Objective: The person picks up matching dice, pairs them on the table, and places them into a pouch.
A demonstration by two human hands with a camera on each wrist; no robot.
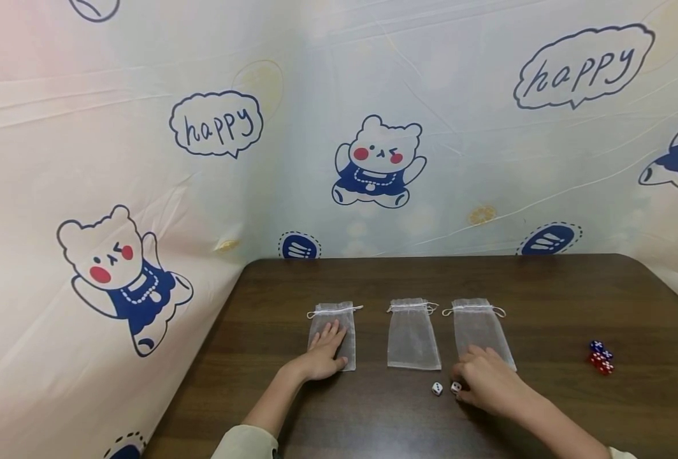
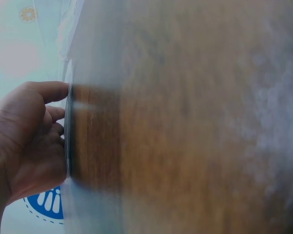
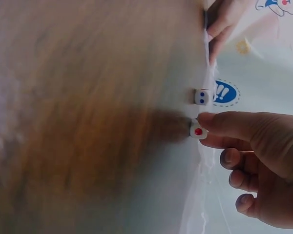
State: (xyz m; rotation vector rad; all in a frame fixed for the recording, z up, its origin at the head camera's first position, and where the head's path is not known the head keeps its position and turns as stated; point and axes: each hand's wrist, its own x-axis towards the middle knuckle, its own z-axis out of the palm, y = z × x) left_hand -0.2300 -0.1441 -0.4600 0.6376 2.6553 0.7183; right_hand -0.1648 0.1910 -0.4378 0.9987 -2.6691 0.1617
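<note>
On brown wood-grain table (image 1: 373,417): three white sheer-mesh rectangular drawstring pouches, side by side: left pouch (image 1: 350,338), middle pouch (image 1: 412,341), right pouch (image 1: 481,328). Left hand (image 1: 320,360) lies on left pouch. Before middle and right pouches: left white cubic die (image 1: 437,388); just beside it, right white cubic die (image 1: 456,387), between right hand's (image 1: 490,382) thumb and finger. Well right: blue cubic dice (image 1: 596,346), red cubic dice (image 1: 605,368) just before them. Behind table: pale printed fabric backdrop (image 1: 454,191).

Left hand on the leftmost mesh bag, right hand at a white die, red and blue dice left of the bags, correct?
Not quite: the head view shows the red dice and blue dice to the right of the bags. The rest is right: left hand on the leftmost bag, right hand at a white die.
</note>
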